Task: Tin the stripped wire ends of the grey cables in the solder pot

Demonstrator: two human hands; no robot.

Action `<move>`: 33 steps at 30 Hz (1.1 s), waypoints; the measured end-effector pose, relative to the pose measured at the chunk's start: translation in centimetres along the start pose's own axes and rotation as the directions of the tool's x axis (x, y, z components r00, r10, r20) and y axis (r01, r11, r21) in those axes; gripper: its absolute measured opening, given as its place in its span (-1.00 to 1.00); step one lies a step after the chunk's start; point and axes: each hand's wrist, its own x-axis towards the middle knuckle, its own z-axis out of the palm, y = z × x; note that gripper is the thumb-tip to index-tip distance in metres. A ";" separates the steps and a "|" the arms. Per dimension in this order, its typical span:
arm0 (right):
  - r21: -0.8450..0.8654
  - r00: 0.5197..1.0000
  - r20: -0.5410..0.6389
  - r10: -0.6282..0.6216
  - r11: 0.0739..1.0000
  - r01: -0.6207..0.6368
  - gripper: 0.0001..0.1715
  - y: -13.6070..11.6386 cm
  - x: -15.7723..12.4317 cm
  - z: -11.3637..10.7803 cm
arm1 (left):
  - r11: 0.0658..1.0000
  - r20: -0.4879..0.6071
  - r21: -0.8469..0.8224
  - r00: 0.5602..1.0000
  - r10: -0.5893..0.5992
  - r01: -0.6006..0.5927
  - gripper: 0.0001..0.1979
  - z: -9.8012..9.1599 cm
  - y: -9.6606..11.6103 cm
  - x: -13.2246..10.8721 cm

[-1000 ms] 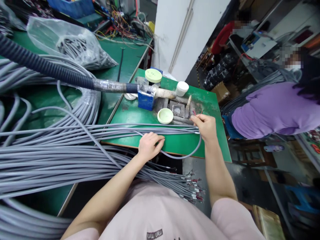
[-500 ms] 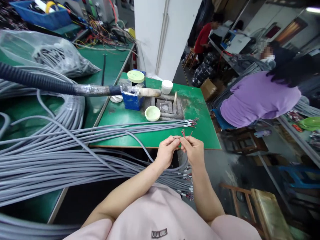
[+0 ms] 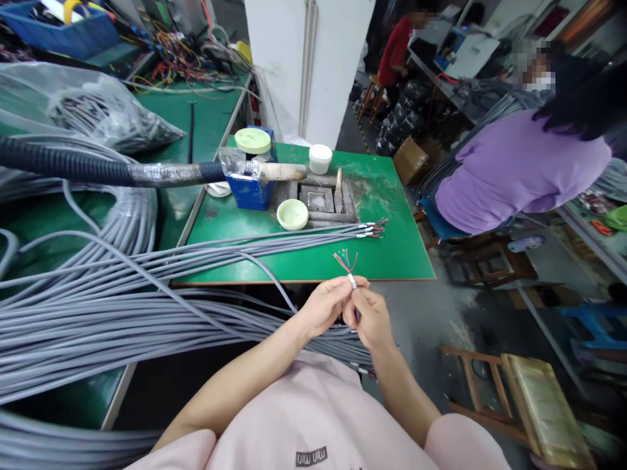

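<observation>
The left hand [image 3: 321,305] and right hand [image 3: 375,320] meet just off the near edge of the green table [image 3: 409,251], and the fingers of both are clamped on one cable end [image 3: 351,279]. It stands up between the fingertips, the left ones at its white band [image 3: 352,282] and the right ones just below, its thin red and blue wires [image 3: 346,262] splayed toward twelve o'clock. From the hands, a group of grey cables [image 3: 294,241] lies on the table with banded ends between twelve and one o'clock, while a thicker bundle [image 3: 147,329] runs out toward nine. A pale green dish [image 3: 292,214] sits between ten and eleven o'clock, just beside a grimy square frame [image 3: 316,199] at eleven, with a white tub [image 3: 320,158] beyond, nearer twelve. At ten o'clock a ribbed black hose [image 3: 171,173] reaches across a blue box [image 3: 249,190]. Well apart, at two o'clock, a co-worker in a purple top [image 3: 519,170] sits turned away.
</observation>
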 end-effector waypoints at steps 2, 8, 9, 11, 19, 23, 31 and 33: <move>-0.204 0.998 0.062 -0.020 0.978 0.032 -0.50 -1.3 -0.1 -0.9 | 0.995 0.001 0.094 1.000 0.026 -0.026 -0.59 -0.3 -0.1 -0.4; -0.534 0.994 -0.002 -0.110 0.840 0.092 -0.80 -4.7 0.3 -4.2 | 0.987 0.003 0.154 0.999 0.036 -0.036 -0.65 -1.0 0.1 -0.9; -0.527 0.995 0.024 -0.093 0.845 0.092 -0.78 -4.9 0.5 -4.3 | 0.986 0.030 0.168 1.000 0.006 -0.011 -0.65 -1.0 0.0 -0.9; -0.507 0.995 0.095 -0.041 0.858 0.083 -0.70 -5.2 1.0 -4.1 | 0.979 0.062 0.203 0.998 -0.024 0.011 -0.64 -1.2 -0.3 -1.0; -0.382 0.974 0.194 0.115 0.924 -0.033 -0.70 -5.5 2.6 -2.9 | 0.941 0.133 0.337 0.989 -0.058 0.010 -0.61 -1.8 -0.2 -1.7; -0.321 0.914 0.317 0.252 0.936 -0.147 -0.73 -5.8 3.1 -2.7 | 0.920 0.186 0.391 0.978 -0.093 0.014 -0.61 -1.8 0.1 -1.7; -0.169 0.996 0.037 0.083 0.983 -0.076 -0.76 -3.9 3.0 -1.5 | 0.917 0.106 0.397 0.990 -0.092 0.043 -0.60 -2.5 -0.2 -1.7; -0.089 0.997 -0.010 0.079 0.993 -0.080 -0.77 -3.7 3.3 -1.2 | 0.919 0.089 0.393 0.993 -0.077 0.036 -0.62 -2.7 -0.2 -1.8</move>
